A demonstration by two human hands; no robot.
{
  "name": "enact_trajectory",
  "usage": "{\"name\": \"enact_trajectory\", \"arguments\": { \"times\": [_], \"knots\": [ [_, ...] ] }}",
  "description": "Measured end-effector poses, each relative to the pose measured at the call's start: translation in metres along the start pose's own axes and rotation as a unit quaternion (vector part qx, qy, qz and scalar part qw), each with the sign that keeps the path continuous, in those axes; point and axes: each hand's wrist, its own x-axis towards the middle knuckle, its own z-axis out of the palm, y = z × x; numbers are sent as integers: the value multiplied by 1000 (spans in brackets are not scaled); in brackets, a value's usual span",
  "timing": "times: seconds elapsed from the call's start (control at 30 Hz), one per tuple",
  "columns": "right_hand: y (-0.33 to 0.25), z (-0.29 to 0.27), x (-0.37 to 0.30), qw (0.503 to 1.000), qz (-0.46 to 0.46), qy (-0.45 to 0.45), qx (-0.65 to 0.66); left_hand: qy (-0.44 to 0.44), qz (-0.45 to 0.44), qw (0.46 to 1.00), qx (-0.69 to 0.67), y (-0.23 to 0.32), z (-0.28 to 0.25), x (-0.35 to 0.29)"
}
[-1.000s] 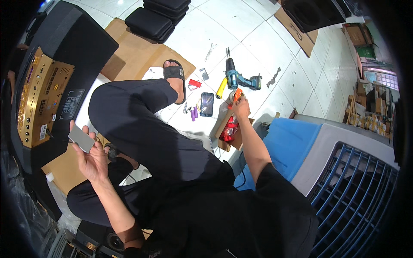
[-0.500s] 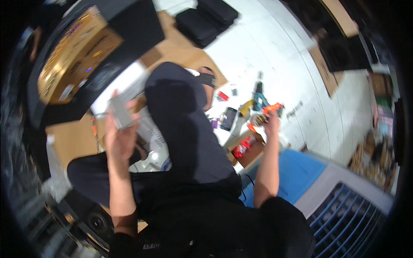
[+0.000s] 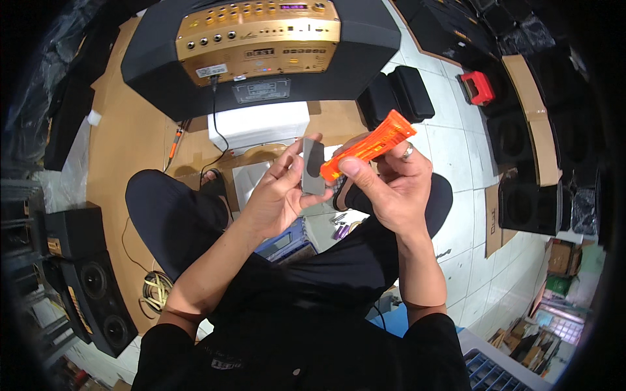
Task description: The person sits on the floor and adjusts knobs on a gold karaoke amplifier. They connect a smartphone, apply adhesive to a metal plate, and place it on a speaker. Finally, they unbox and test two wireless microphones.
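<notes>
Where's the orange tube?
In the head view, right of centre: the right hand holds the orange tube, its lower end near the grey piece in the left hand.

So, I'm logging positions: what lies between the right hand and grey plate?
In the head view, one end of the orange tube; contact with the plate is unclear.

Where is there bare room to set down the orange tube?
The right hand, holding the orange tube, has bare white tile between the right knee and brown cardboard piece. Another patch: cardboard sheet left of the orange-handled tool. Crowded: between the legs, with blue case, purple cylinders.
</notes>
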Motion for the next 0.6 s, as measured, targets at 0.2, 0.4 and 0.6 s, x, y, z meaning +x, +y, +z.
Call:
{"name": "enact_trajectory", "arguments": {
  "times": [0.2,0.4,0.6],
  "knots": [
    [13,21,5,997,-25,-65,-34,-27,-10,998,-59,10,-5,-9],
    [17,30,1,999,-1,-25,-44,-42,-18,997,-66,17,-11,-10],
    [27,32,5,999,-29,36,-19,-47,-33,996,-67,18,-16,-8]
  ]
}}
